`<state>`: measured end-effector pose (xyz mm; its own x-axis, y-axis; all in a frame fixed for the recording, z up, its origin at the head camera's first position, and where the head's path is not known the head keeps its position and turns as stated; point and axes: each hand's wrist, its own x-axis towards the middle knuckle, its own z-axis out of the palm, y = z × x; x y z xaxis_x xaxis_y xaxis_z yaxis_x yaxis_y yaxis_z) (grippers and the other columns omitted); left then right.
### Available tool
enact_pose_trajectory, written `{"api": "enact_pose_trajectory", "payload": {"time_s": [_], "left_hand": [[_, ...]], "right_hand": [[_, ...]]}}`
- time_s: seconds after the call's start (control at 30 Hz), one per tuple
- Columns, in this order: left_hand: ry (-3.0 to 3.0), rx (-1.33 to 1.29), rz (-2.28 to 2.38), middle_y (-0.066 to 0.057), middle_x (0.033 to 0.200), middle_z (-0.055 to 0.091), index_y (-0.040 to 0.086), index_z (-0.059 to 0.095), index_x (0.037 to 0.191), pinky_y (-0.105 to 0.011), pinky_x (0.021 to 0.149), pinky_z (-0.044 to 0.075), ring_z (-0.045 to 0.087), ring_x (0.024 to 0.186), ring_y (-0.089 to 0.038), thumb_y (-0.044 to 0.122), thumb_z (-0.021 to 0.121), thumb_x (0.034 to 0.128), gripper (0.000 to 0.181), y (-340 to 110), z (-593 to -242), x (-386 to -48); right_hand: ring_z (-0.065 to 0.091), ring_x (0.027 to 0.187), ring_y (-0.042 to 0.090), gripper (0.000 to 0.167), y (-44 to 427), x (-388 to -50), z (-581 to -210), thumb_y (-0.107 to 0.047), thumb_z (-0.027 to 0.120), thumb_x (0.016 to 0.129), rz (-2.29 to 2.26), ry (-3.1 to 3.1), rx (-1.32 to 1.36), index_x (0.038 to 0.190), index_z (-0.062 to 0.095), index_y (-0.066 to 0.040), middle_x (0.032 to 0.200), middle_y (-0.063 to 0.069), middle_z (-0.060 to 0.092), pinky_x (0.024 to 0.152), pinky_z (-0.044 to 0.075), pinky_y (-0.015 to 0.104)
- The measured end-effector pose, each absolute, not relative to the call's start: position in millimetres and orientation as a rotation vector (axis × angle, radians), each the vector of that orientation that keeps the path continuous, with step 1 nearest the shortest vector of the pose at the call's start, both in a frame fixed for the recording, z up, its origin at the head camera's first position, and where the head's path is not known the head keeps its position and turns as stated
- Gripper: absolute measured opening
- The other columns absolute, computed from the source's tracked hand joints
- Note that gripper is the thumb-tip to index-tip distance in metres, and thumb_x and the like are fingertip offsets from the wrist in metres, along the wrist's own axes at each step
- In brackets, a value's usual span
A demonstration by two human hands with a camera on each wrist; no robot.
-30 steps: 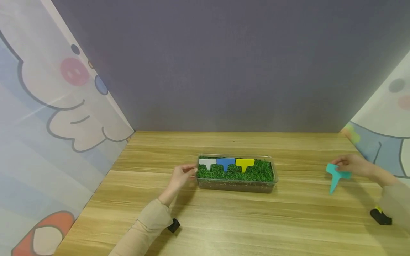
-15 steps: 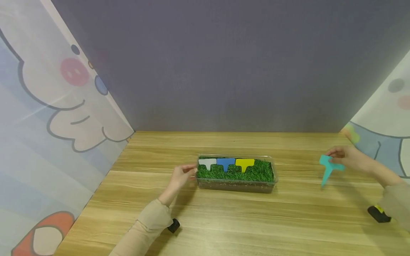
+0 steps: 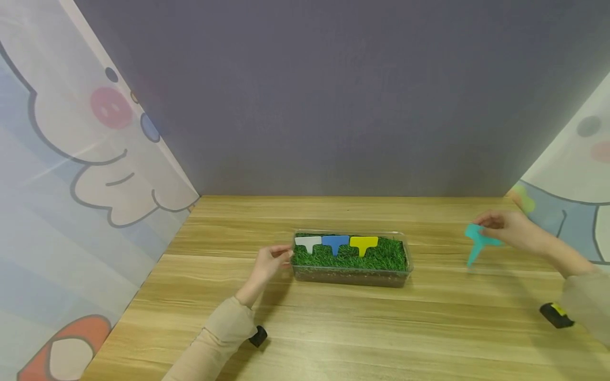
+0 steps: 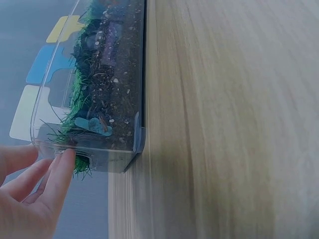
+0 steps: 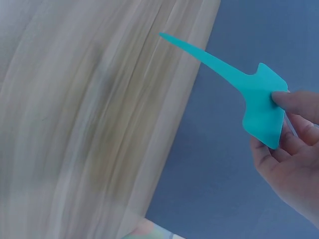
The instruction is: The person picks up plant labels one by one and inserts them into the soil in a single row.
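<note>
A clear plastic planter box [image 3: 352, 278] of green grass over dark soil stands on the table. White [image 3: 308, 241], blue [image 3: 335, 241] and yellow [image 3: 364, 242] T-shaped plant labels stick up from the grass, side by side. At the planter's left end, my left hand [image 3: 267, 264] touches the end wall and rim with fairly straight fingers, as the left wrist view also shows. To the right, above the table, my right hand [image 3: 510, 230] pinches a teal plant label [image 3: 476, 242] by its wide head. Its pointed stem slants down in the head view.
The wooden table [image 3: 352, 328] ends at a dark grey back panel [image 3: 352, 106]. Cartoon-printed sheets flank it on the left [image 3: 95, 211] and right [image 3: 572, 169]. Dark devices sit below the left wrist [image 3: 259, 336] and the right wrist [image 3: 556, 315].
My right hand has moved left and slightly away from me with the teal plant label, toward the planter. My left hand and the planter stay in place.
</note>
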<state>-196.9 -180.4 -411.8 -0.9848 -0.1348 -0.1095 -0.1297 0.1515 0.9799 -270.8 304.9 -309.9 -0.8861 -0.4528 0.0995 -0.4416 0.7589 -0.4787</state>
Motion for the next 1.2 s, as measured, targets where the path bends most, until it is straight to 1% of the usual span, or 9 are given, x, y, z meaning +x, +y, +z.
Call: {"api": "enact_pose_trajectory", "payload": {"time_s": [0.23,0.3,0.4,0.47,0.53,0.7,0.77,1.07,1.2], "left_hand": [[-2.373,0.28,-2.039,-0.026,0.106,0.058,-0.01,0.056,0.11,-0.042,0.078,0.053,0.062,0.083,-0.028,-0.002,0.056,0.0828,0.028,-180,-411,-197],[-2.374,0.28,-2.037,-0.026,0.106,0.058,-0.01,0.056,0.11,-0.041,0.078,0.053,0.062,0.083,-0.028,-0.002,0.056,0.0829,0.028,-180,-411,-197],[-2.378,0.286,-2.032,-0.026,0.105,0.058,-0.01,0.056,0.11,-0.04,0.077,0.054,0.062,0.082,-0.027,-0.001,0.056,0.083,0.028,-180,-411,-197],[-2.38,0.288,-2.027,-0.026,0.105,0.058,-0.01,0.056,0.109,-0.038,0.076,0.055,0.062,0.081,-0.026,-0.001,0.057,0.083,0.028,-180,-412,-197],[-2.379,0.292,-2.025,-0.026,0.104,0.059,-0.01,0.057,0.109,-0.037,0.074,0.055,0.062,0.08,-0.026,-0.001,0.057,0.0831,0.028,-180,-412,-197],[-2.38,0.299,-2.016,-0.025,0.103,0.059,-0.009,0.058,0.108,-0.034,0.072,0.056,0.062,0.08,-0.026,-0.001,0.057,0.0827,0.027,-180,-411,-198],[-2.381,0.302,-2.014,-0.025,0.103,0.06,-0.009,0.058,0.108,-0.033,0.072,0.056,0.062,0.079,-0.025,-0.001,0.057,0.0826,0.027,-179,-411,-198],[-2.392,0.279,-2.022,-0.026,0.105,0.058,-0.01,0.056,0.11,-0.035,0.075,0.055,0.062,0.083,-0.028,-0.001,0.056,0.0831,0.028,-180,-412,-198],[-2.396,0.274,-2.015,-0.026,0.106,0.058,-0.01,0.056,0.11,-0.033,0.073,0.056,0.062,0.083,-0.028,0.0,0.057,0.0834,0.028,-180,-413,-198]], "right_hand": [[0.043,0.074,-0.017,0.015,290,-267,-303,-0.002,0.058,0.083,-0.778,2.998,-0.789,0.097,0.061,0.003,0.084,0.011,0.063,0.056,0.047,0.014],[0.043,0.075,-0.017,0.015,286,-267,-301,-0.003,0.058,0.083,-0.762,3.013,-0.805,0.097,0.061,0.002,0.086,0.012,0.064,0.057,0.049,0.018],[0.055,0.077,-0.004,0.017,279,-264,-297,-0.007,0.059,0.084,-0.714,3.038,-0.801,0.099,0.062,-0.001,0.088,0.013,0.065,0.059,0.052,0.027],[0.06,0.082,0.013,0.018,275,-263,-295,-0.009,0.058,0.085,-0.714,3.029,-0.79,0.101,0.061,-0.001,0.091,0.015,0.064,0.061,0.053,0.037],[0.061,0.084,0.019,0.019,271,-262,-293,-0.01,0.058,0.085,-0.719,3.028,-0.777,0.102,0.06,0.0,0.092,0.015,0.064,0.062,0.053,0.034],[0.047,0.078,-0.014,0.018,261,-262,-289,-0.005,0.058,0.084,-0.827,2.987,-0.812,0.101,0.06,0.003,0.092,0.016,0.063,0.061,0.047,0.012],[0.044,0.078,-0.018,0.017,256,-261,-288,-0.002,0.058,0.083,-0.87,2.977,-0.848,0.099,0.06,0.004,0.091,0.017,0.063,0.061,0.044,0.007],[0.044,0.08,-0.018,0.019,240,-259,-283,-0.004,0.058,0.084,-0.883,2.971,-0.859,0.102,0.06,0.001,0.095,0.019,0.063,0.064,0.044,0.007],[0.055,0.085,-0.001,0.02,233,-256,-280,-0.008,0.057,0.086,-0.88,2.96,-0.842,0.104,0.059,-0.001,0.098,0.019,0.063,0.067,0.05,0.018]]}}
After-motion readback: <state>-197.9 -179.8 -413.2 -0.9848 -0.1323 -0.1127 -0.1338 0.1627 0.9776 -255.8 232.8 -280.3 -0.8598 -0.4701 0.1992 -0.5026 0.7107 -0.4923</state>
